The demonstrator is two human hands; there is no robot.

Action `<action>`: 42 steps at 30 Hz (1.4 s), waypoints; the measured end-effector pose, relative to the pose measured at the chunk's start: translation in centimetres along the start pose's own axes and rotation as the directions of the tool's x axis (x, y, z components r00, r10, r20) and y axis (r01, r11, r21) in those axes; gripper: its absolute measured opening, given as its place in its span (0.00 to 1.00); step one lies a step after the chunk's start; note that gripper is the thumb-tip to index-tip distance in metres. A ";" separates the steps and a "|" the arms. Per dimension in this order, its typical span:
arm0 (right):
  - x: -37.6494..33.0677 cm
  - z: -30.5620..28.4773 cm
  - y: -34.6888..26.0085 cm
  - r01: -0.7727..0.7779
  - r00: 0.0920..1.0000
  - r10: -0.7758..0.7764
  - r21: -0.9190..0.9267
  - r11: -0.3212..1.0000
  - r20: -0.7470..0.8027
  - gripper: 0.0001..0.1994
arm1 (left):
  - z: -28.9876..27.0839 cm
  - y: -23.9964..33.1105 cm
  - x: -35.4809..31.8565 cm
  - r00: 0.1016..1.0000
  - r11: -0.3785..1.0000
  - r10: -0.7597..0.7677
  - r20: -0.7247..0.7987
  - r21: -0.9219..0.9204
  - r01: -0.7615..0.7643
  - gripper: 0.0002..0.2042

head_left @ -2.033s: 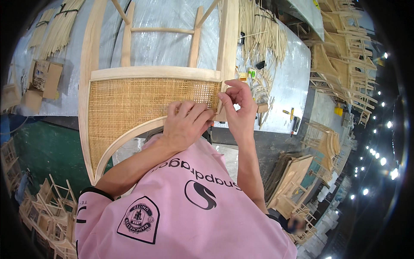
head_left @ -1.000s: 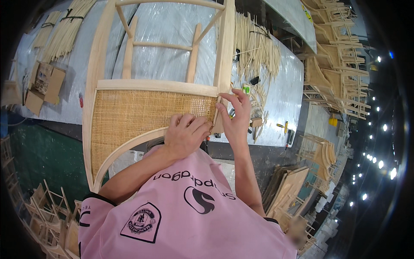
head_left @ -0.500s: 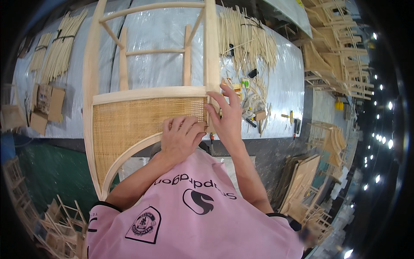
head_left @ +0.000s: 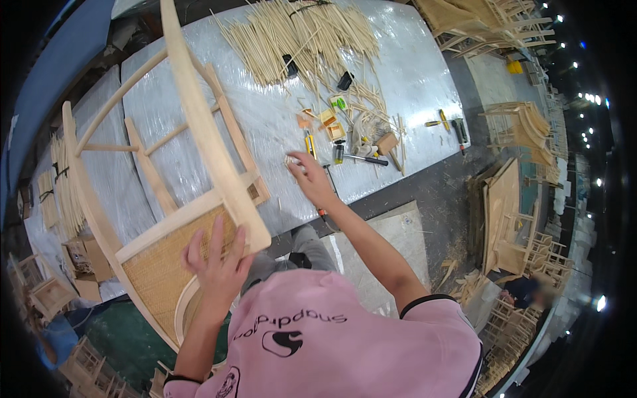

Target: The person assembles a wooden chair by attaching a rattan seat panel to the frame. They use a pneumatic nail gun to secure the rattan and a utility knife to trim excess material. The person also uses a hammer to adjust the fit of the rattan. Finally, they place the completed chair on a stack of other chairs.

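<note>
A pale wooden chair frame [head_left: 199, 119] lies tilted on the table at the left, with a woven cane panel [head_left: 156, 262] set behind its curved rail. My left hand [head_left: 215, 262] lies on the panel beside the frame's thick post, its fingers spread. Above the table's near edge is my right hand [head_left: 310, 180], apart from the chair. Its fingers curl together around a tiny pale thing at the tips that I cannot make out. Just beyond it are a yellow-handled cutter [head_left: 310, 142] and a hammer [head_left: 361, 159].
Bundled thin rods [head_left: 312, 40] cover the table's far side. Small boxes [head_left: 330, 123], loose sticks and a wood block [head_left: 387, 142] lie right of centre. A yellow tool [head_left: 438, 121] is near the right edge. A cardboard box [head_left: 86, 259] stands left; stacked boards [head_left: 502, 212] lean at the right.
The chair frame has turned and shifted left. My right hand has left the cane panel's end and moved out over the table. My left hand has moved left and spread its fingers.
</note>
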State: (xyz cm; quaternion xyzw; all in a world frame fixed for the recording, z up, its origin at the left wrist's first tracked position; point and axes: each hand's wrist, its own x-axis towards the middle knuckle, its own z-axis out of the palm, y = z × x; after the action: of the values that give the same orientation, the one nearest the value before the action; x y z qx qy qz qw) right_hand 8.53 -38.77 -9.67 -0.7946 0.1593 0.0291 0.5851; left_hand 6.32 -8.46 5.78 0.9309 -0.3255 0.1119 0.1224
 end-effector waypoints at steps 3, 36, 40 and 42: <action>2.2 -5.0 18.6 -0.257 0.953 0.304 -0.544 0.798 -0.004 0.21 | 0.2 -0.3 -0.2 0.999 0.998 0.029 0.039 0.062 -0.031 0.20; -6.7 -2.2 -20.4 0.458 0.888 -0.457 -0.016 0.889 0.058 0.19 | -0.2 -0.7 -1.9 0.983 0.977 -0.100 -0.153 -0.202 0.068 0.33; -6.9 -1.5 -23.2 0.334 0.932 -0.174 -0.563 0.756 0.319 0.15 | 0.1 -0.6 -2.5 0.975 0.976 -0.111 -0.191 -0.206 0.071 0.33; -7.7 -1.9 -27.5 0.307 0.949 -0.233 -0.445 0.841 0.214 0.17 | 0.4 -0.7 -2.9 0.970 0.975 -0.136 -0.201 -0.203 0.095 0.33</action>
State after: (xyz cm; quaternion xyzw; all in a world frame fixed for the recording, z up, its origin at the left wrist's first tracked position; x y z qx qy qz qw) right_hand 8.85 -31.59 18.00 -0.9229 -0.0112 0.0445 0.3822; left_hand 4.61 -6.40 4.50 0.9147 -0.2646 0.1721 0.2522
